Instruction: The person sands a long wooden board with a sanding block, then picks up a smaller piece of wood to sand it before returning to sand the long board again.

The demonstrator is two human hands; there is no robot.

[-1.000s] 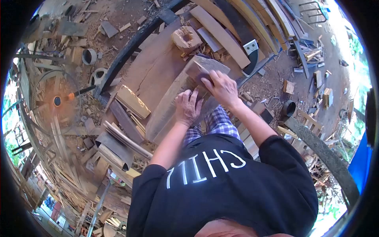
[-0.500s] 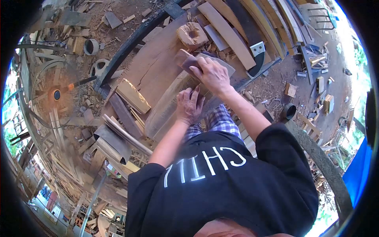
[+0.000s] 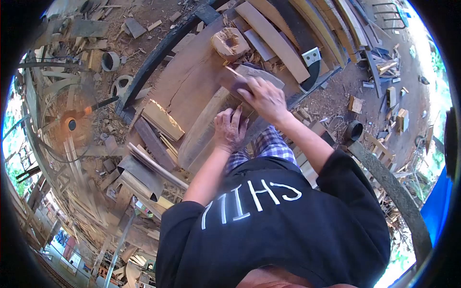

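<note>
My right hand [image 3: 267, 100] grips a dark brown sanding block [image 3: 232, 82], which looks like a sheet folded round a pale strip of wood. The block lies over the upper part of a long wooden board [image 3: 198, 133], slanting across the bench in front of my lap. Lower down, my left hand [image 3: 230, 129] presses on a small brown wooden piece [image 3: 248, 110] at the board's near side, its fingers bent. The hand covers part of that piece. Just beyond the block sits a chunky wooden block with a hollow [image 3: 230, 43].
The broad wooden bench top [image 3: 185, 77] has a crack. A handsaw [image 3: 311, 57] and long wood strips [image 3: 273, 41] lie at its far right. Wood offcuts [image 3: 163, 120] lie at the left, near a spinning fan [image 3: 72, 125]. Scraps and shavings litter the ground.
My right hand has moved slightly to the right and down with the sanding block, which is tilted differently and blurred. My left hand stays in place.
</note>
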